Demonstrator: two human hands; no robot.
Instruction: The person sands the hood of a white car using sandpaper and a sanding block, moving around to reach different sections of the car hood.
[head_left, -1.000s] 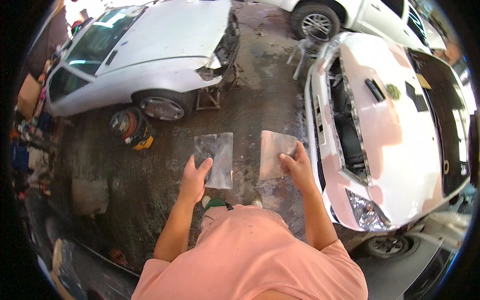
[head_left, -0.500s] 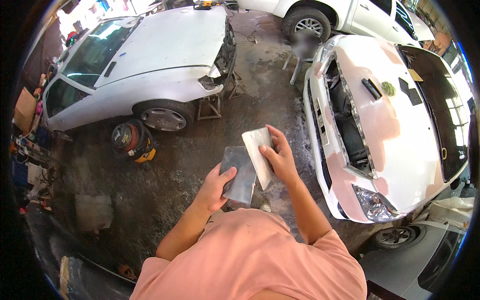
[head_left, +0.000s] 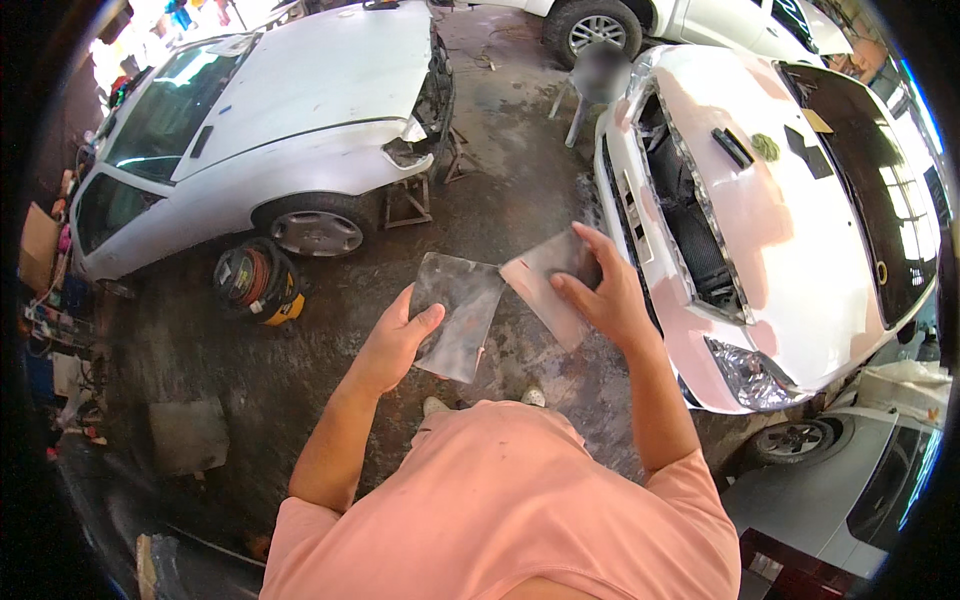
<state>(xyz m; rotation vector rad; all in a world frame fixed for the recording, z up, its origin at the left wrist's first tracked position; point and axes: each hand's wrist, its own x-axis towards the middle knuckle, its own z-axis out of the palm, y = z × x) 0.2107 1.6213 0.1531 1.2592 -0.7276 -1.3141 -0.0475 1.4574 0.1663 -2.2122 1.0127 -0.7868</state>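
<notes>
In front of my chest, my left hand grips a flat, grey, translucent rectangular plate with smears on it, thumb over its near left edge. My right hand grips a second smeared plate, pinkish and tilted, with thumb and fingers on its right part. The plates' upper inner corners nearly meet; I cannot tell whether they touch. Both are held above the dark, stained floor.
A white car on stands is at left, beside a bucket with a coiled hose. A white car with pink patches is close at right, tools on its hood. A stool, another white vehicle and a grey car surround me.
My hands brought the two plates together half a second ago; now they have drawn apart, the right plate turned flatter and tilted, the left one raised slightly.
</notes>
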